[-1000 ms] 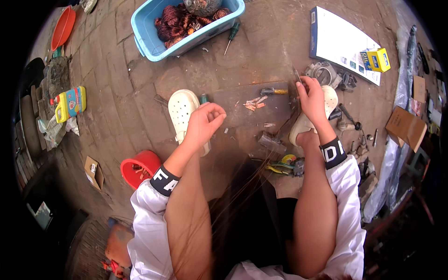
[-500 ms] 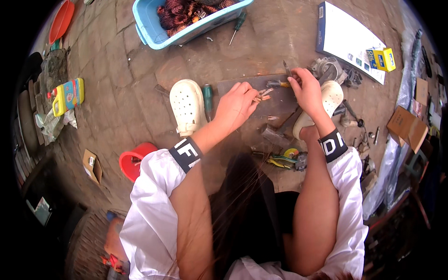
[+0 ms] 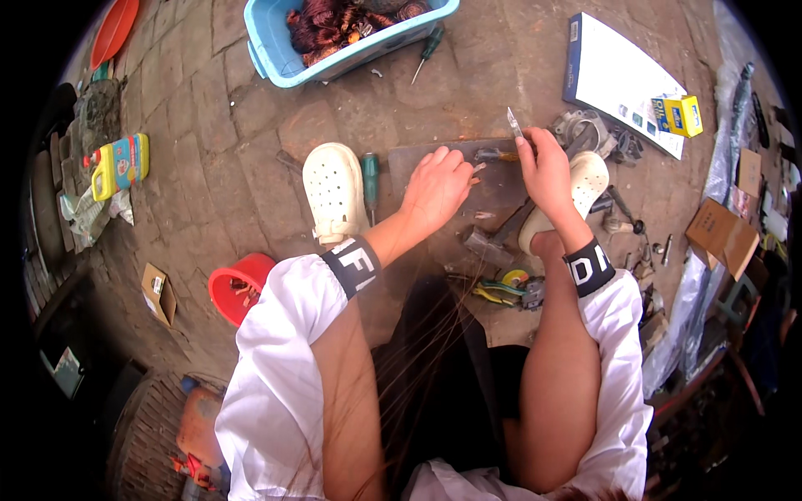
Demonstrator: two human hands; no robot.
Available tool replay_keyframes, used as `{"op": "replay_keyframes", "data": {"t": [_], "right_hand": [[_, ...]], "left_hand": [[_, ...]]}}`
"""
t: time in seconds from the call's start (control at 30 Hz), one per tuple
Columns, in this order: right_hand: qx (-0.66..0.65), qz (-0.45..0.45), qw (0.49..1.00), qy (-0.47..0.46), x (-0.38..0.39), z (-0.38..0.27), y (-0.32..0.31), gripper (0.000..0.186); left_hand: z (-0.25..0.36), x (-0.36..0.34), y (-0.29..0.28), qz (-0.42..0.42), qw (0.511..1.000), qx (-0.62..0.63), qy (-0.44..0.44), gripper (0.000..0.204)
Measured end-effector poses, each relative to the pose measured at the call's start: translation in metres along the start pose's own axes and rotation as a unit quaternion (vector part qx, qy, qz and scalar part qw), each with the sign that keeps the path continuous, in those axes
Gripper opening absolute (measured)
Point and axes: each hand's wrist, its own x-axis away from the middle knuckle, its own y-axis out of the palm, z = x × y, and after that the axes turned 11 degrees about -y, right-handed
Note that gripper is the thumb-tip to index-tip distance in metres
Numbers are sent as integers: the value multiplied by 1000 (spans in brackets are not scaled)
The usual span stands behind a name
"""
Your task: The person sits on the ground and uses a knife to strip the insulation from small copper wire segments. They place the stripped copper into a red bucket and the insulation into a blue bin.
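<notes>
Taking the middle of our view as the centre of the clock, our left hand [image 3: 438,190] sits just past 12, palm down over a dark flat plate [image 3: 499,197], fingers curled. A few copper-coloured scraps [image 3: 478,172] lie at its fingertips, toward 2 o'clock from the knuckles; we cannot tell whether the fingers pinch any of them.

Our right hand [image 3: 547,169], at 2 o'clock, grips a slim pointed tool [image 3: 513,123] between thumb and fingers, its tip aimed toward 11. Between the two hands, on the plate, lies a dark-and-yellow tool [image 3: 498,155].

A green-handled screwdriver [image 3: 370,178] lies at 9 o'clock from our left hand, just beside our left shoe [image 3: 334,185]. At 3 from centre we have a hammer [image 3: 488,247], and near 4 a pair of pliers [image 3: 498,293].

Farther out, between 11 and 12, stands a blue tub [image 3: 376,53] holding dark red and coppery wire coils [image 3: 322,25]. A red bucket [image 3: 224,285] with scraps inside stands between 8 and 9, and a yellow jug [image 3: 122,167] between 9 and 10. Toward 2, a yellow-and-blue carton [image 3: 680,115] rests on a flat white box [image 3: 618,75].
</notes>
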Motion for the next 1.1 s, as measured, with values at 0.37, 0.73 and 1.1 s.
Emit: {"op": "replay_keyframes", "data": {"t": [0.37,0.73,1.1], "right_hand": [[-141,-213,964,72,7,-33,-10,24],[-402,-156,896,106,-1,-94,-34,15],[-446,-213,857,147,-4,-113,-43,15]], "left_hand": [[3,-1,-24,25,999,34,33,19],[29,7,-101,182,972,109,104,25],[40,24,-128,-34,884,435,-170,16]]}}
